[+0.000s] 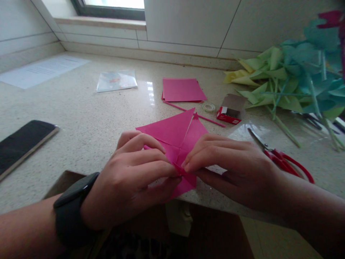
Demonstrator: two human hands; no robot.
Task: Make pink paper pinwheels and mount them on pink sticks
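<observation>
Knuckles arched, the left hand [134,171] and right hand [229,163] angle toward each other, fingertips pinching a folded pink paper [169,130] at the near edge of the surface [78,115]. I can't read the lines printed on the white sheet [44,72], back left. Creases cross the pink paper; its pointed flaps nearly meet.

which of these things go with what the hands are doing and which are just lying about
Likely belong:
pink sheet, pinched by left hand and right hand
pink paper stack
pink stick
scissors
perhaps the small roll and open red box

Probably lying about:
phone
printed sheet
clear packet
green and blue paper shapes
</observation>
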